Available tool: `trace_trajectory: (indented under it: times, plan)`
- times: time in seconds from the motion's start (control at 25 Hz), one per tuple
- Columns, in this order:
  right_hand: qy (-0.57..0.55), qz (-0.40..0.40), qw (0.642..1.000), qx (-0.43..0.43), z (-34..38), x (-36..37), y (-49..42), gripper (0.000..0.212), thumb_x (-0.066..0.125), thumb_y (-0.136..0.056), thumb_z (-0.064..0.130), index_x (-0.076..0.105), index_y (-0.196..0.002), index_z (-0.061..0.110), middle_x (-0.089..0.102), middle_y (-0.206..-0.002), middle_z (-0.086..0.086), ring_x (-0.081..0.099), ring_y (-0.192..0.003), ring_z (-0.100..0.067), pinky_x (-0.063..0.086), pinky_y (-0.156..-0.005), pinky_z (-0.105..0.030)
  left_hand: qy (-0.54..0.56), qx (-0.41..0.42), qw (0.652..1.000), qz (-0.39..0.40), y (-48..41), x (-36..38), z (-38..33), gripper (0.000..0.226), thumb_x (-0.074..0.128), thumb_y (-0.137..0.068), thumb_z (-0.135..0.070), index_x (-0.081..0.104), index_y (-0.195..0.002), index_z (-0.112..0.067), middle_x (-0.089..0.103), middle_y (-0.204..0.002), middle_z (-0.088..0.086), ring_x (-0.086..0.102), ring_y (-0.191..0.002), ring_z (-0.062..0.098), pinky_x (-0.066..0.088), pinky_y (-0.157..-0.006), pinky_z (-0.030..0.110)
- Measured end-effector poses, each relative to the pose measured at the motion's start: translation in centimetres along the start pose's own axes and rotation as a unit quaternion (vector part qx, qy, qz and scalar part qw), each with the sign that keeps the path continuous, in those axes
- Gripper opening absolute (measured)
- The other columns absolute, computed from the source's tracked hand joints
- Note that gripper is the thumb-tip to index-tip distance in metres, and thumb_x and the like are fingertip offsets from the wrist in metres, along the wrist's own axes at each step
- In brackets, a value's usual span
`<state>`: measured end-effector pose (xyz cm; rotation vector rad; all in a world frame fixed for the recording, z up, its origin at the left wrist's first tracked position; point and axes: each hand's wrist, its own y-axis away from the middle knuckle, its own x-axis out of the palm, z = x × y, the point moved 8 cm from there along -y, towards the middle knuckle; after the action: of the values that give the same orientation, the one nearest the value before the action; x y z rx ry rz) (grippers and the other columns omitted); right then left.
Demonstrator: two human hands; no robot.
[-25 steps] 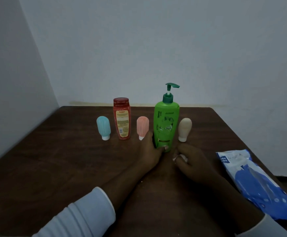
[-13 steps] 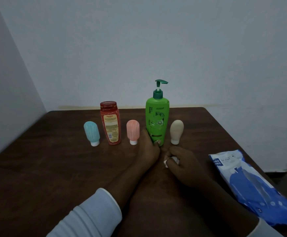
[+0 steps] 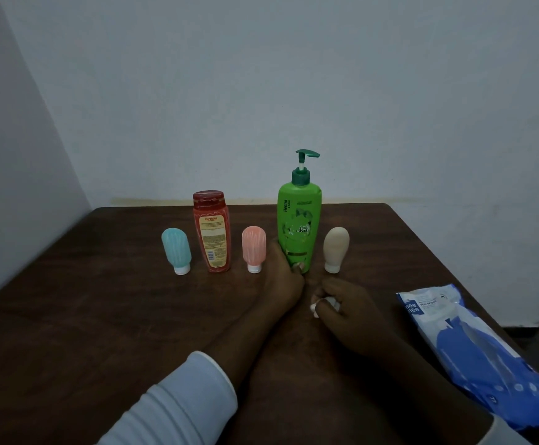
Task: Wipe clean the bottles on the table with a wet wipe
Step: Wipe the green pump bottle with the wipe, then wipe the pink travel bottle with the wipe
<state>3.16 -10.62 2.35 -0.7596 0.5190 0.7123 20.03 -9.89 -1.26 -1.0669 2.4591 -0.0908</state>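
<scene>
A: So, where is the bottle that is being cleaned?

B: The green bottle [image 3: 299, 226] stands upright on the table [image 3: 69, 316], inside a row of five. The left hand [image 3: 282, 277] grips it low, with the thumb on the front and the fingers curled round its side. I think this is to steady it, because it is tall, has a pump on top, and could tip when rubbed.

A: And the wipe?

B: The wet wipe [image 3: 318, 308] is crumpled inside the right hand [image 3: 345, 309], in front of the green bottle and a little to its right. The fingers are closed round it, so only small white parts show. It does not touch the bottle yet.

A: What is around?

B: Left of the green bottle is the pink bottle [image 3: 253, 248], just beside the left hand, then the red bottle [image 3: 212, 232], then the blue bottle [image 3: 176, 248]. Right of it is the beige bottle [image 3: 335, 247]. The three small ones stand on their caps. The pack of wipes [image 3: 473, 342] lies well to the right of the green bottle and nearer to the person, probably so the right hand can easily take a fresh wipe.

A: Which bottles are already clean?

B: I cannot tell.
</scene>
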Motion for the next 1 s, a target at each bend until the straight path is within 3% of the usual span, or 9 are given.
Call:
trace_trajectory:
  times: [0.24,0.36,0.44,0.52,0.6,0.68,0.88,1.0]
  plan:
    - [0.002,-0.007,1.0,-0.001,0.6,-0.6,0.0,0.009,0.057,-0.082,0.022,0.064,-0.076,0.022,0.063,-0.073,0.007,0.061,-0.073,-0.008,0.045,-0.061,-0.023,0.013,0.014,1.0,-0.001,0.4,-0.4,-0.5,0.045,0.073,-0.086,-0.01,0.045,-0.12,-0.021,0.062,-0.116,0.0,0.063,-0.108,0.02,0.051,-0.086,0.034]
    - [-0.003,-0.021,1.0,0.003,0.5,-0.8,0.0,0.009,0.057,-0.083,0.022,0.063,-0.076,0.022,0.063,-0.073,0.007,0.061,-0.073,-0.009,0.046,-0.062,-0.024,0.021,0.031,0.999,0.018,1.3,-0.9,-0.6,0.057,0.077,-0.081,-0.019,0.046,-0.128,-0.025,0.065,-0.117,-0.006,0.065,-0.106,0.01,0.057,-0.092,0.042]
    - [-0.013,-0.039,0.999,0.01,0.1,-1.0,0.0,0.011,0.057,-0.086,0.019,0.063,-0.077,0.023,0.064,-0.076,0.01,0.062,-0.075,-0.009,0.046,-0.063,-0.022,0.012,0.032,0.998,0.058,2.6,-1.0,-0.7,0.074,0.077,-0.084,-0.02,0.038,-0.147,-0.024,0.061,-0.137,-0.006,0.06,-0.12,0.006,0.052,-0.104,0.034]
    - [-0.032,-0.057,0.998,0.025,-0.3,-1.3,-0.1,0.018,0.056,-0.094,0.01,0.063,-0.084,0.023,0.065,-0.082,0.01,0.063,-0.078,-0.008,0.047,-0.066,-0.02,-0.028,0.02,0.995,0.092,4.6,-2.0,-1.1,0.093,0.076,-0.09,-0.025,0.019,-0.162,-0.017,0.042,-0.158,-0.008,0.043,-0.14,0.007,0.033,-0.113,0.022]
    - [-0.045,-0.069,0.996,0.033,0.0,-1.5,0.1,0.019,0.052,-0.099,0.008,0.063,-0.093,0.022,0.067,-0.089,0.01,0.064,-0.084,-0.007,0.047,-0.07,-0.018,-0.073,0.034,0.99,0.118,6.5,-3.3,-1.0,0.088,0.075,-0.092,-0.029,0.023,-0.162,-0.018,0.039,-0.155,-0.013,0.036,-0.139,0.002,0.029,-0.11,0.019]
    - [-0.045,-0.077,0.996,0.026,1.0,-1.0,0.5,0.018,0.051,-0.101,0.011,0.063,-0.099,0.023,0.068,-0.097,0.013,0.064,-0.092,-0.003,0.047,-0.075,-0.015,-0.085,0.027,0.988,0.128,7.9,-4.8,-0.2,0.077,0.075,-0.092,-0.031,0.035,-0.157,-0.02,0.046,-0.15,-0.011,0.043,-0.134,0.003,0.038,-0.108,0.021]
    - [-0.101,-0.094,0.99,0.0,5.6,0.1,-2.9,0.017,0.054,-0.102,0.017,0.063,-0.106,0.029,0.067,-0.103,0.022,0.061,-0.099,0.01,0.042,-0.081,-0.004,0.029,-0.091,0.995,-0.039,6.0,-8.5,2.5,0.064,0.082,-0.084,-0.022,0.052,-0.14,-0.021,0.062,-0.129,-0.007,0.061,-0.118,0.012,0.05,-0.092,0.026]
    - [-0.012,-0.131,0.988,-0.08,7.4,0.1,-5.5,0.023,0.052,-0.1,0.007,0.064,-0.117,0.015,0.064,-0.11,0.009,0.057,-0.1,0.003,0.038,-0.09,-0.003,0.018,-0.133,0.987,-0.09,4.0,-8.4,2.8,0.051,0.079,-0.087,-0.023,0.055,-0.132,-0.018,0.064,-0.124,-0.003,0.063,-0.117,0.017,0.052,-0.092,0.032]
